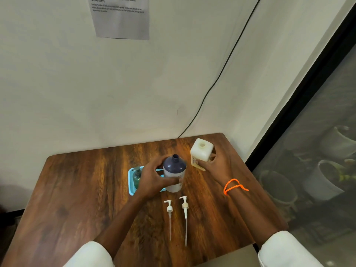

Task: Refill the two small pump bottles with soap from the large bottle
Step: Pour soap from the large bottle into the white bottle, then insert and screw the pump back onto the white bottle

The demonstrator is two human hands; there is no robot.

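Head view. Nearest me, two white pump heads lie flat on the wooden table (81,189), side by side but apart: the left pump (169,209) and the right pump (185,206). Each has its long axis running toward me, nozzle end away and dip tube trailing to the table's near edge.

My left hand (154,180) is closed around the body of a small bottle with a dark dome top (174,173). This bottle stands upright, long axis vertical, open neck pointing up, just beyond the pumps and beside a blue tray (131,182). A green pump bottle (137,176) stands in that tray with its pump fitted.

My right hand (215,162) is wrapped around the lower side of the large white soap bottle (201,152). It stands near the far right corner of the table, roughly upright, cap off, mouth up.

Step in hand, by my judgement: staging for the pour. Both vessels are open and gripped; no soap is flowing.

Next move calls for:
1. Holding the small bottle steady and vertical.
2. Lifting the large bottle and bringing its mouth over the narrow neck.
3. Tilting slowly; the neck is small, so overshoot would spill onto the table.
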